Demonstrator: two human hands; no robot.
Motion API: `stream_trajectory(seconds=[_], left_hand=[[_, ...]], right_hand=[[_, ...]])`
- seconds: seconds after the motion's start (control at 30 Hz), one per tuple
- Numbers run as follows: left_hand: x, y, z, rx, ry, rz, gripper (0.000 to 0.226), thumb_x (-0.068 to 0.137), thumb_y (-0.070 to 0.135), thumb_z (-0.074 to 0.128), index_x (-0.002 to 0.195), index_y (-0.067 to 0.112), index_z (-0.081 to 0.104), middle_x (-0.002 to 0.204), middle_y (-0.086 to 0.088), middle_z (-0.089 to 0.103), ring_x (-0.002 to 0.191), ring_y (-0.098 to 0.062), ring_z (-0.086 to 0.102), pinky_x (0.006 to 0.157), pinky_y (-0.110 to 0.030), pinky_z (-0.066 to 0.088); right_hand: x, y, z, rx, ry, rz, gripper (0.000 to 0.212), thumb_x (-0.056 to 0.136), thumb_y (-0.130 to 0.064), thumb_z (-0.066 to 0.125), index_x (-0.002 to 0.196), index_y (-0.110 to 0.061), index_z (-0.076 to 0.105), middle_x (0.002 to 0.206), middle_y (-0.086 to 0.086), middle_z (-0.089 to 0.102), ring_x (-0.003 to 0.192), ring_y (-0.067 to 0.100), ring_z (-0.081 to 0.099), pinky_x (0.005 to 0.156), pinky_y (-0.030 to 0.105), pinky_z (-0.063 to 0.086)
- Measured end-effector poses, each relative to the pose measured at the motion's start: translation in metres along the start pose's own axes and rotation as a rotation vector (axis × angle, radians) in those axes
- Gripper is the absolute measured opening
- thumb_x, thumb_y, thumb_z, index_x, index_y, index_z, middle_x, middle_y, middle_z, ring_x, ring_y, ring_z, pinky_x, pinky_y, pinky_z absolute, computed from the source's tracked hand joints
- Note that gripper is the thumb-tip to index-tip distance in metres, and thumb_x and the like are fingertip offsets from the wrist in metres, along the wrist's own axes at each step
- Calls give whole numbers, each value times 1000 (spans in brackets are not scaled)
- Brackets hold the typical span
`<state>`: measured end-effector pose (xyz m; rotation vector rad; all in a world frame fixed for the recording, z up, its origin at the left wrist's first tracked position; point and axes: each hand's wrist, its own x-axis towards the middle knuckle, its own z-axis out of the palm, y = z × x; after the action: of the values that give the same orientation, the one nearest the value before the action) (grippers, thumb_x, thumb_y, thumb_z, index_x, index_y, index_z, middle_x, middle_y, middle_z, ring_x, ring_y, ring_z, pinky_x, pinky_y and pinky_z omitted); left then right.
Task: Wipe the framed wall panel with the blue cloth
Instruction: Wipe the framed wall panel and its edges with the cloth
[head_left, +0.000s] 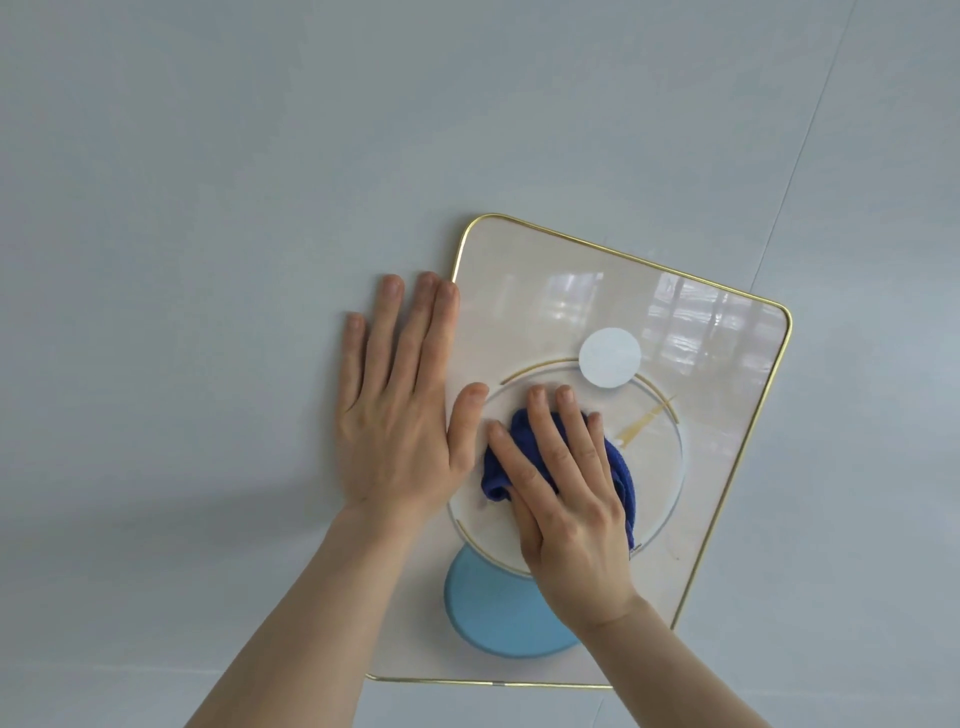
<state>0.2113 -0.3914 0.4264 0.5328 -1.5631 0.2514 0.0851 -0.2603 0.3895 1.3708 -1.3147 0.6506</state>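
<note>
Left hand (400, 410) flat against the pale grey wall (208, 208), fingers spread a little and pointing up, gripping nothing; thumb reaching over the left edge of the framed wall panel (717, 415), forearm rising from the bottom of view. Just beside it, right hand (566, 499) pressed palm-down on the blue cloth (621, 467), fingers stretched nearly straight and slightly fanned, pinning the cloth to the panel rather than curling round it; thumb tucked along the cloth's lower left fold. Cloth bunched and creased, a deep blue nubbly weave, lying inside the large ring at the panel's centre, mostly hidden under the hand. Panel tilted in view, rounded corners, thin gold frame (623, 249), glossy cream face with window reflections toward the upper right; white disc (610, 357) above the fingertips, gold hand-like mark (641, 423) to the right of the cloth, light blue disc (493, 613) below the wrist, partly covered by the right forearm.
</note>
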Motion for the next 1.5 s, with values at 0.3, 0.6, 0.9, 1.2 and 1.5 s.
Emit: stream_trajectory(seconds=[0.3, 0.6, 0.9, 1.2, 1.5], left_hand=[[-2, 1, -3, 36, -55, -12, 67, 108, 48, 13, 166, 14, 18, 173, -5, 26, 163, -26, 16, 133, -46, 9], [4, 6, -55, -25, -348, -42, 70, 105, 52, 13, 167, 19, 16, 175, 1, 18, 164, -20, 8, 133, -42, 10], [-44, 34, -113, -198, -408, -165, 58, 102, 44, 41, 153, 17, 46, 157, -3, 51, 146, -26, 46, 123, -42, 33], [-129, 96, -118, -532, -1101, -37, 72, 88, 53, 71, 151, 52, 35, 150, 37, 41, 139, 7, 43, 113, -18, 37], [-123, 135, -113, -599, -954, -183, 41, 95, 24, 72, 95, 58, 49, 107, 23, 60, 98, 0, 67, 85, -19, 54]], right_hand=[[-22, -4, -13, 14, -77, 18, 55, 92, 15, 64, 140, -14, 66, 156, 20, 49, 152, 45, 36, 122, 64, 33], [-64, -22, -60, -129, -350, 61, 80, 63, 27, 69, 133, -12, 70, 158, 10, 51, 146, 39, 47, 113, 55, 50], [-94, -31, -127, 77, -691, 568, 50, 84, 4, 63, 121, -29, 65, 141, -6, 50, 89, 24, 70, 68, 32, 56], [-90, -36, -159, 559, -554, 1100, 19, 91, -2, 59, 102, -17, 56, 103, -4, 67, 92, 18, 64, 68, 12, 46], [-99, -32, -189, 1293, -287, 1548, 21, 100, -18, 67, 110, 0, 66, 105, 31, 76, 91, 39, 76, 83, 47, 63]])
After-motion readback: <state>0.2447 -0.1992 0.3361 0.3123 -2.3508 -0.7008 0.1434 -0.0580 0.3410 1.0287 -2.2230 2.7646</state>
